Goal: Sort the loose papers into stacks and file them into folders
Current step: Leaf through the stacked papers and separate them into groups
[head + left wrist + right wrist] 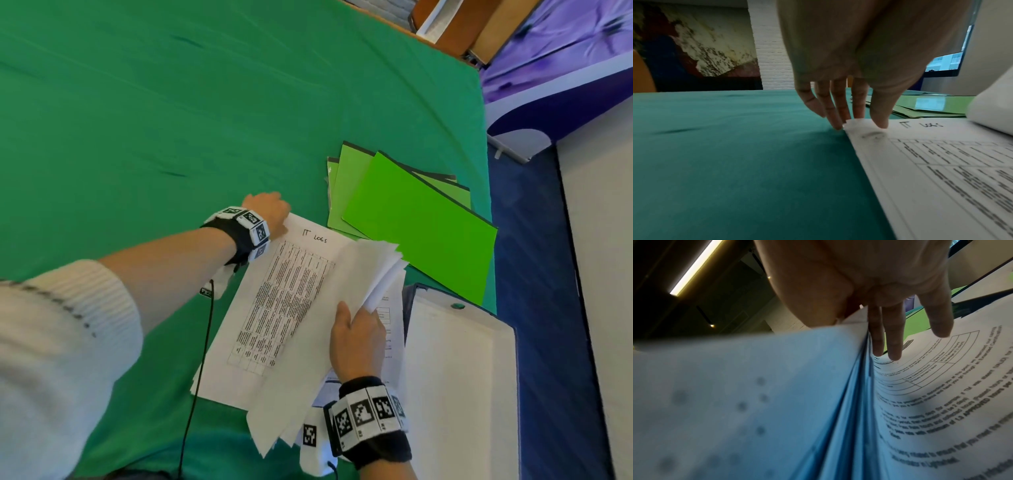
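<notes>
A printed sheet headed "IT LOGS" (284, 308) (941, 162) lies on top of a paper stack on the green cloth. My left hand (277, 205) (861, 123) is at its far left corner: the thumb rests on top and the fingertips (838, 125) pinch the slightly raised corner. My right hand (356, 318) (861, 327) grips a sheaf of white papers (363, 274) (735, 402), lifted and curled off the stack's right side, thumb above and fingers beneath. Another printed page (941, 386) lies under that sheaf.
Several bright green folders (418, 219) (931, 105) lie fanned just beyond the papers. A white open folder (459, 377) sits to the right at the table's edge, with blue floor past it. A black cable (202, 359) trails from my left wrist. Green cloth (171, 120) stretches left and beyond.
</notes>
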The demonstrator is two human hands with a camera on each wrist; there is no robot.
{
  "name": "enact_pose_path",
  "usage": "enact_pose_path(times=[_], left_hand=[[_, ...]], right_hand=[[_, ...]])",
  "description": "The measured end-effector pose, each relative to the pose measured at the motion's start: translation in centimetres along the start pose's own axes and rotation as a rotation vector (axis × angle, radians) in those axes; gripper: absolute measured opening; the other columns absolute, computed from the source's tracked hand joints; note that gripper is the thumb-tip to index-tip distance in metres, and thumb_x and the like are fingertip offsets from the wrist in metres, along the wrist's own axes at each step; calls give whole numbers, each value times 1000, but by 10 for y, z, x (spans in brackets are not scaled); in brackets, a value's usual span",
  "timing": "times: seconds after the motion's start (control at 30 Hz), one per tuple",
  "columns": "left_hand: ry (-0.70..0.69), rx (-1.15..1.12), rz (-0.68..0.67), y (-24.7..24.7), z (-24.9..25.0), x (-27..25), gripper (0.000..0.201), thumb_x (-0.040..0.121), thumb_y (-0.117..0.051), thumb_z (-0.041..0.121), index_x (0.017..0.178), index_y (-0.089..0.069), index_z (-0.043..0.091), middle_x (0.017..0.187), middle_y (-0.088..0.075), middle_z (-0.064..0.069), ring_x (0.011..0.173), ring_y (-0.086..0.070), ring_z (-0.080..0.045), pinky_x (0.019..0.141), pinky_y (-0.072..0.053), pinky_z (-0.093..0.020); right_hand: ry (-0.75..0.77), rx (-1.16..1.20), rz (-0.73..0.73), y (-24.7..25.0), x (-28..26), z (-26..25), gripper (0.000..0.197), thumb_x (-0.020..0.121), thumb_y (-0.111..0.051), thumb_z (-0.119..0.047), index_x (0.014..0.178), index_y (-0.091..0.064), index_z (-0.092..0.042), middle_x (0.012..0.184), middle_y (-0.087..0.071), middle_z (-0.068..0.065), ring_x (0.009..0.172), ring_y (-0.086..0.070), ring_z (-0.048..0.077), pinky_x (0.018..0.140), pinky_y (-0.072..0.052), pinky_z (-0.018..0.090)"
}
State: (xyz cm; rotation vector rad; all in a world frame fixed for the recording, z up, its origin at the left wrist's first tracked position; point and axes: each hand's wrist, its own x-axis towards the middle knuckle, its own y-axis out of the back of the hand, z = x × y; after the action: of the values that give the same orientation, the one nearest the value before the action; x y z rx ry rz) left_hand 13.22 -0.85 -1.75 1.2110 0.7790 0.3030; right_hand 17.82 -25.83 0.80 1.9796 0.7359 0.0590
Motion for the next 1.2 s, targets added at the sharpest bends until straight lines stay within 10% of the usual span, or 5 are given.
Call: enact_pose_path(times=[0.37,0.63,0.83,0.97,1.2], left_hand=[[-311,91,121,5,7,-7,33,102,-40,38,100,-53,8,83,-51,0,68,-48,-15,65,-45,-28],[-381,227,555,19,14,-20,41,101,-40,41,97,-65,9,101,-54,-5,89,-48,-21,63,-36,-31],[75,-543,76,22,38,-46,64,99,-4,59,62,-38,19,55,-38,-1,46,-40,-18,62,-53,-34],[308,-1124,-404,11,45,-75,73,96,-8,66,98,-59,14,80,-67,-16,57,-66,-28,66,-61,-37],[24,-1170,-593,-8,60,-87,56,102,-24,55,139,-48,21,120,-65,-7,92,-72,-34,89,-57,-43]], right_hand=[[17,-45,-2,0,0,-3,35,100,-45,-31,103,-62,-1,102,-61,13,95,-56,27,73,-33,24],[19,-88,22,-2,-1,-3,35,99,-45,-30,105,-60,1,105,-61,16,98,-57,32,77,-41,31],[15,-84,27,0,-4,-10,36,100,-42,-31,107,-60,-1,109,-60,15,102,-55,30,77,-37,32],[16,-58,56,-4,-8,-11,49,102,-32,-40,106,-61,-1,108,-62,16,102,-56,32,79,-40,35],[-7,35,26,-6,-17,-19,85,84,-17,-80,123,-59,-18,99,-63,8,95,-57,28,81,-45,38]])
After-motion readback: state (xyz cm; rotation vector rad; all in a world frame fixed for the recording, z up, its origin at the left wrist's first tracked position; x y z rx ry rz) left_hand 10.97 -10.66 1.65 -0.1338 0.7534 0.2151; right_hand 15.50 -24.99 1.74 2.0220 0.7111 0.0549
